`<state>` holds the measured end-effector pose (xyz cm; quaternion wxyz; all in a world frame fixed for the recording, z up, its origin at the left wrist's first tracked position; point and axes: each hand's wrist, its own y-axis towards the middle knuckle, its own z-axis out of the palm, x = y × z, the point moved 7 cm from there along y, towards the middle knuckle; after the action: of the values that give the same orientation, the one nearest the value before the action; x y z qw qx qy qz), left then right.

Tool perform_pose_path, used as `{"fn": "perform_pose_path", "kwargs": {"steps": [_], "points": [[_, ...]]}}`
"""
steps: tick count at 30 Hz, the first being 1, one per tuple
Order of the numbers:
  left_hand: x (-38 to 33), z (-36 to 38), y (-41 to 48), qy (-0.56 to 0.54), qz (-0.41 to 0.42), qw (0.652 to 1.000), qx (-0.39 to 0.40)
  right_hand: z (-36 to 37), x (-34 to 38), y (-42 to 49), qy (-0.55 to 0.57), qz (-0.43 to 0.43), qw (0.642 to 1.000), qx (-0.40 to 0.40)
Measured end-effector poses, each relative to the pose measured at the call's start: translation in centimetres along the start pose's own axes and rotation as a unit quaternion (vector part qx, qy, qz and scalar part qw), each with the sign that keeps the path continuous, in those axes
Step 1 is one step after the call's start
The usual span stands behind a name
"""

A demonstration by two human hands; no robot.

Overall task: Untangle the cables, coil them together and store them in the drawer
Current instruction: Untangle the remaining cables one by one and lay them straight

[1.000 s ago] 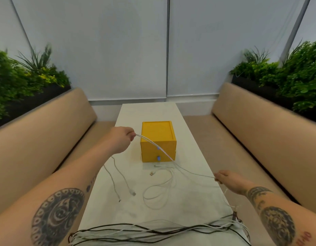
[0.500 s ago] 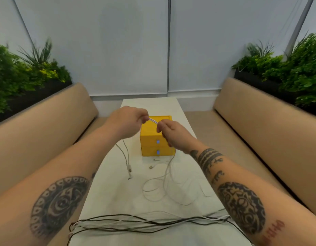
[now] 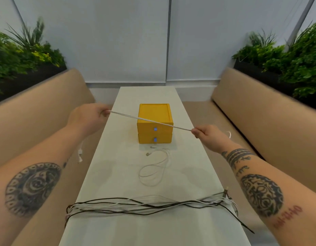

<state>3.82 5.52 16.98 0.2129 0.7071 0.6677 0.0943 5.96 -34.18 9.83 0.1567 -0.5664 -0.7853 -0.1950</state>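
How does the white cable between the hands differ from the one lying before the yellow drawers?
The held cable is taut and straight, in the air, pinched between left hand and right hand; the lying cable is slack, looped, untouched on the table. Both are thin and white.

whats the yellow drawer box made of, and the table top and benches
Yellow drawer box: matte, even colour with crisp edges, likely painted wood or plastic. Table top: smooth, pale, faintly glossy, perhaps laminate or stone. Benches: tan, matte, rounded padding, probably fabric or faux leather.
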Motion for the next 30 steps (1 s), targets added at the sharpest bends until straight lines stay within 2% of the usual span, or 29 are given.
{"fn": "perform_pose_path", "kwargs": {"steps": [5, 10, 13, 16, 18, 21, 24, 26, 30], "points": [[5.5, 2.4, -2.0, 0.038, -0.041, 0.998, 0.037, 2.0, -5.5, -3.4, -0.054, 0.051, 0.997, 0.011], [8.0, 4.6, -4.8, 0.049, -0.002, 0.997, 0.058, 4.3, -9.0, -6.2, -0.106, 0.083, 0.991, 0.014], [9.8, 6.3, -6.0, 0.035, -0.033, 0.994, 0.097, 5.9, -10.2, -6.9, -0.130, 0.095, 0.987, 0.019], [12.1, 7.7, -8.7, -0.006, -0.084, 0.989, 0.125, 7.4, -12.2, -7.7, -0.105, 0.119, 0.987, 0.028], [12.1, 9.0, -11.1, -0.023, -0.096, 0.985, 0.140, 8.8, -13.3, -8.1, -0.065, 0.155, 0.985, 0.033], [11.7, 11.5, -14.5, -0.041, -0.111, 0.978, 0.172, 11.1, -14.2, -9.0, -0.063, 0.184, 0.979, 0.062], [11.6, 14.2, -17.6, -0.054, -0.125, 0.968, 0.209, 13.2, -15.6, -10.8, -0.102, 0.207, 0.968, 0.101], [11.4, 16.0, -19.5, -0.105, -0.163, 0.953, 0.235, 14.0, -16.4, -11.7, -0.137, 0.216, 0.960, 0.114], [10.7, 18.2, -22.6, -0.144, -0.215, 0.937, 0.235, 15.0, -16.3, -12.4, -0.189, 0.232, 0.944, 0.140]]}}
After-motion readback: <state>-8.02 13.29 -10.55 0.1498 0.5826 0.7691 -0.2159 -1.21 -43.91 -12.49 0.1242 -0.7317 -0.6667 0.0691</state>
